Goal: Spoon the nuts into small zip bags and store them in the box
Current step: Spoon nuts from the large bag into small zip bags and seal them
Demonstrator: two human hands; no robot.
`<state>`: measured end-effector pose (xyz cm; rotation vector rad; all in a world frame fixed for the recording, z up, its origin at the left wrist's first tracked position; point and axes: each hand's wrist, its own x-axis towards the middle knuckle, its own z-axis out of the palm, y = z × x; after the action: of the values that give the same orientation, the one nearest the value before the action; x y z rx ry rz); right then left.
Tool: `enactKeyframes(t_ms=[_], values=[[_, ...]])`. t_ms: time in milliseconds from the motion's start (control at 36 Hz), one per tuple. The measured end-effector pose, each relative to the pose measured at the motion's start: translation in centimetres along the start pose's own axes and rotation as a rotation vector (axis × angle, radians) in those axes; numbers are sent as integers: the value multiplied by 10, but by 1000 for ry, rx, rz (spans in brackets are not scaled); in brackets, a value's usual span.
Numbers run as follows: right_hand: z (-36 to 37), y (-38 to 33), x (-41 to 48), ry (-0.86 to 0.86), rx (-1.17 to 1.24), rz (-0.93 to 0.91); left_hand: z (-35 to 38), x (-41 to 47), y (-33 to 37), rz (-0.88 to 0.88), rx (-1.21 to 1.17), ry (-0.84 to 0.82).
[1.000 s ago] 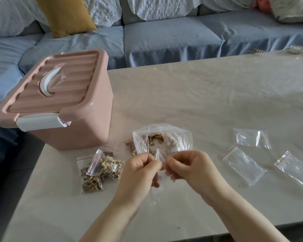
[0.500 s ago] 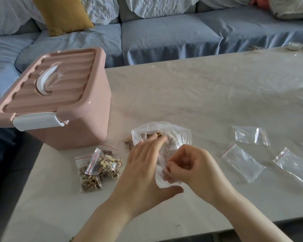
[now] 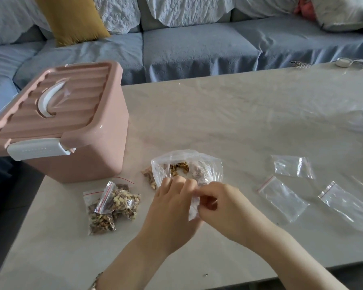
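The right hand [image 3: 224, 208] is pinching a small zip bag [image 3: 193, 207] right of the pink box [image 3: 61, 122], fingers clamped on its film. The left hand [image 3: 174, 208] is curling its fingers at the bag's mouth; the tips are hidden, so their grip cannot be told. The open nut bag [image 3: 187, 167] is lying on the desk [image 3: 218, 122] just right of the box, and the filled bags [image 3: 111, 204] are sitting just in front of it.

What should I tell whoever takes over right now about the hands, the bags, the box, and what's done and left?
Right hand pinches a small zip bag that looks empty. Left hand has fingers curled at its mouth; its hold is hidden.
The open nut bag lies just behind the hands; filled bags lie in front of the pink box, lid on.
Done: those filled bags. Left: fill this one and the three empty bags, then box everything.
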<state>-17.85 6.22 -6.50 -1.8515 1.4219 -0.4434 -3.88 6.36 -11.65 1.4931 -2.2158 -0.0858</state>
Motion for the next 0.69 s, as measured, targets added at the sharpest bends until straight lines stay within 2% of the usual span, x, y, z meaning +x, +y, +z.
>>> enactKeyframes(t_ms=[83,194,306,472,694], values=[[-2,-2,-1,-69,146,31,1,3,-1,-11,20,8],[-9,0,0,-66,292,113,1,6,1,27,17,62],[-12,-3,-1,-142,260,101,2,3,1,15,26,104],[-16,-6,-1,-287,306,100,-4,-3,-3,-49,0,59],[-11,-12,3,-371,320,-22,-10,-3,-7,-21,-61,133]])
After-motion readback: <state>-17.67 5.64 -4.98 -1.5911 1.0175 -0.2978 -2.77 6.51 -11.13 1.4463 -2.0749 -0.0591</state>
